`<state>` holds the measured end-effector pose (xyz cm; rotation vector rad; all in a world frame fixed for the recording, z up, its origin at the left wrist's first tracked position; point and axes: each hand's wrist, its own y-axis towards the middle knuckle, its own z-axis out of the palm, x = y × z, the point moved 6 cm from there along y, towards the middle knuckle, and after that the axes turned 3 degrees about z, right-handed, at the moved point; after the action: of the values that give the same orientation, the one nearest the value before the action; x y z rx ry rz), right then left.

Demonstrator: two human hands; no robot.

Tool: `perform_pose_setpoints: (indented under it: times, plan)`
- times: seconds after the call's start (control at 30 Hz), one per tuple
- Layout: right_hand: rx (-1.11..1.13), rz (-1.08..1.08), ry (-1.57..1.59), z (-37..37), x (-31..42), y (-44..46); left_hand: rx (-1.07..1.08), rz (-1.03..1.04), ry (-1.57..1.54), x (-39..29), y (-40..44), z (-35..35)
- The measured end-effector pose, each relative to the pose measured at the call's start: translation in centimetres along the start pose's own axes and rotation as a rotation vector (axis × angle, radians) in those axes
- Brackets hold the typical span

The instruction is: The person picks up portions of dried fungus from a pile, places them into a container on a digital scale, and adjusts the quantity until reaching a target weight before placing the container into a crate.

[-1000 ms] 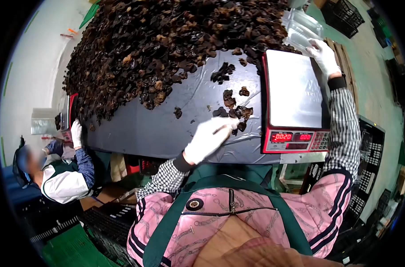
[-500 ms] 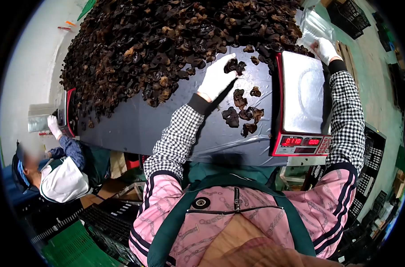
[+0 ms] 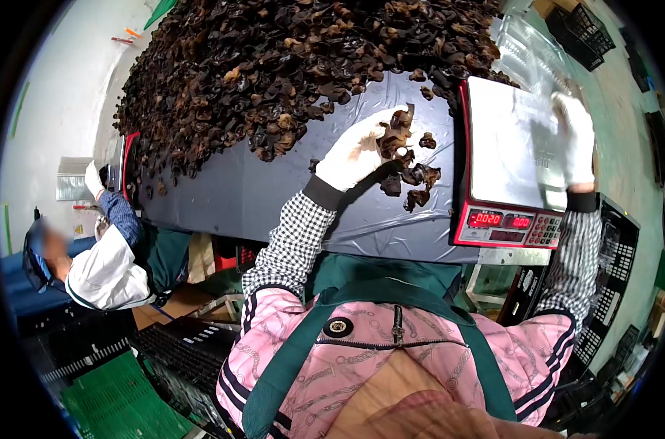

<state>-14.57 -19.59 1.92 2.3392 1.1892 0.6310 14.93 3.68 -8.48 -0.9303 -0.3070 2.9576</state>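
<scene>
My left hand (image 3: 356, 152), in a white glove, closes on dark brown wood ear mushrooms (image 3: 397, 133). Just below it, several loose wood ear mushrooms (image 3: 420, 175) lie on the dark table covering. Over the right edge of a red scale (image 3: 504, 146) with a steel plate is my gloved right hand (image 3: 577, 143). Motion smears its fingers, so whether they hold anything is unclear. Clear plastic trays (image 3: 526, 51) lie just beyond that hand. The scale's display (image 3: 486, 219) reads -0.020.
A large heap of wood ear mushrooms (image 3: 274, 73) covers the table's far side. At the left, another person (image 3: 109, 256) works beside a second red scale (image 3: 130, 164). Black crates (image 3: 581, 33) stand at the upper right; a green crate (image 3: 120, 399) is at the lower left.
My left hand has moved down slightly and now holds more mushrooms, with fewer loose on the table. My right hand has come down from the plastic trays. The scale's reading fell from 0.110 to -0.020.
</scene>
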Motion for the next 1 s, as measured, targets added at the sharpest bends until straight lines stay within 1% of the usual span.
perform_pose_setpoints:
  times: [0.03,0.07,0.1,0.13,0.17,0.23,0.27,0.3,0.37,0.43,0.47,0.5,0.53,0.57,0.6,0.63,0.7,0.73,0.83,0.87,0.9,0.97,1.0]
  plan:
    - [-0.006,-0.024,0.033,-0.3,0.7,-2.1,0.018,0.009,0.036,0.3,0.0,0.4]
    - [0.145,0.179,0.108,0.1,-0.1,-4.8,0.034,0.020,0.071,0.6,0.1,0.6]
    - [0.108,0.038,-0.082,-0.6,2.2,-7.0,0.048,0.031,0.106,0.9,0.0,0.9]
    - [0.127,0.031,-0.133,-1.0,4.7,-8.1,0.066,0.024,0.157,0.9,-0.1,1.3]
    - [0.010,-0.038,-0.126,-1.3,6.1,-9.8,0.024,0.070,0.217,0.6,-0.1,1.4]
    - [0.091,0.026,-0.153,-1.6,8.0,-11.2,-0.060,0.157,0.336,-0.1,-0.3,1.8]
    - [0.065,0.053,-0.086,-1.7,8.4,-12.0,-0.093,0.203,0.359,-0.7,-0.7,2.0]
    - [0.049,0.013,-0.092,-1.9,8.9,-12.4,-0.138,0.258,0.382,-1.1,-0.9,1.3]
    - [0.031,0.082,-0.222,-3.5,11.2,-11.7,-0.198,0.291,0.425,-1.9,-1.7,0.2]
    - [-0.089,0.108,-0.069,-4.4,13.3,-12.3,-0.305,0.411,0.616,-2.5,-2.5,-1.3]
    - [-0.150,0.118,0.006,-4.9,14.4,-12.6,-0.310,0.494,0.804,-2.5,-2.6,-2.1]
    - [-0.126,0.135,0.160,-4.7,16.2,-12.7,-0.313,0.576,0.993,-2.5,-2.7,-2.5]
    - [-0.132,0.180,0.366,-3.9,17.9,-12.9,-0.316,0.538,1.114,-2.3,-2.9,-2.2]
    - [-0.082,0.220,0.428,-2.8,19.8,-13.1,-0.318,0.497,1.235,-1.8,-3.1,-1.7]
    - [-0.032,0.269,0.504,-1.2,21.5,-13.6,-0.342,0.419,1.208,-1.1,-3.1,-1.9]
    - [0.088,0.345,0.527,1.0,22.7,-14.3,-0.246,0.540,1.347,-0.5,-2.4,-2.5]
    - [0.188,0.387,0.622,5.4,24.6,-14.9,-0.155,0.470,1.591,0.5,-2.8,-0.9]
    - [0.176,0.404,0.641,7.3,25.0,-15.1,-0.167,0.700,1.671,0.7,-3.2,-1.1]
    - [0.165,0.505,0.610,11.5,24.7,-15.4,-0.384,0.866,1.759,-2.1,-6.2,-1.6]
    - [0.165,0.546,0.614,12.2,24.4,-15.3,-0.474,0.829,1.696,-3.1,-7.7,-2.3]
    - [0.133,0.540,0.564,12.9,24.1,-15.1,-0.584,0.834,1.667,-3.9,-9.3,-3.2]
    - [0.089,0.582,0.586,14.1,23.5,-15.1,-0.736,0.858,1.749,-3.9,-11.8,-5.6]
    - [0.045,0.572,0.517,14.3,23.3,-14.8,-0.785,0.791,1.732,-3.1,-12.6,-6.6]
